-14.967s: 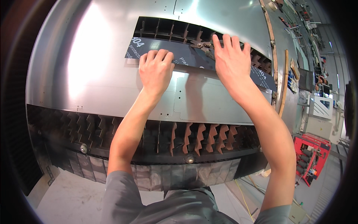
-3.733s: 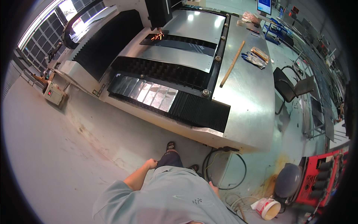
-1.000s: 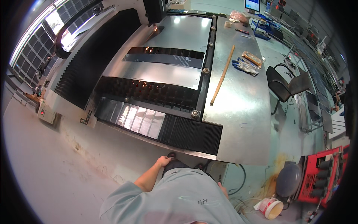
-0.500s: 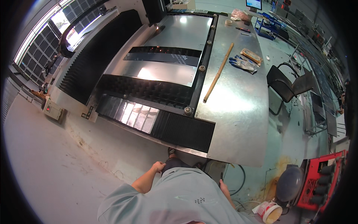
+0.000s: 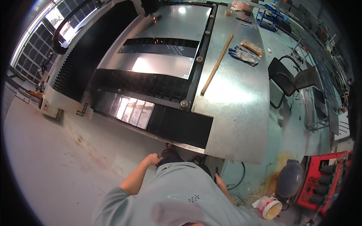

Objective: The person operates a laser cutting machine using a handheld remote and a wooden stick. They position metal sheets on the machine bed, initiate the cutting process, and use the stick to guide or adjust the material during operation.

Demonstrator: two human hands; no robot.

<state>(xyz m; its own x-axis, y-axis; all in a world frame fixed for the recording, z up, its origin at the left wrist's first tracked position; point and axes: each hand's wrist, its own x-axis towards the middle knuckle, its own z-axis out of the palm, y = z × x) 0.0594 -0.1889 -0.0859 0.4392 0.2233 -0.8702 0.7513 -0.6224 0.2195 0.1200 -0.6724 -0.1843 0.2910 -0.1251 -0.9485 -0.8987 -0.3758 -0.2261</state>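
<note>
One wooden stick (image 5: 217, 64), two gloves (image 5: 243, 55), one chair (image 5: 288, 75).

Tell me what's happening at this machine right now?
A person stands at the front of a large cutting bed, both hands down at their sides: left hand loosely curled and empty, right hand mostly hidden. Sparks flash at the far end above the metal sheet. A wooden stick and gloves lie on the side table.
</note>
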